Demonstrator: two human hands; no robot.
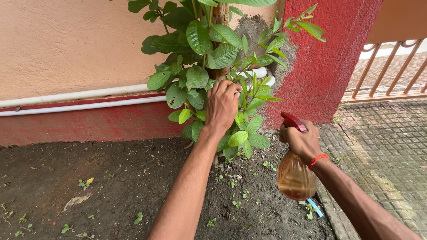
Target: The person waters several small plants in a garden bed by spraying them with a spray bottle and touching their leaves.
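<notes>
A leafy green plant grows from dark soil against a wall, its trunk running up the middle. My left hand reaches into the foliage and closes its fingers on leaves near the trunk. My right hand grips the neck of a spray bottle with a clear amber body and a red trigger head, held low to the right of the plant. An orange band sits on my right wrist.
Two white pipes run along the peach and red wall. A red pillar stands right of the plant. Tiled paving and an orange metal railing lie at right. Small weeds dot the soil.
</notes>
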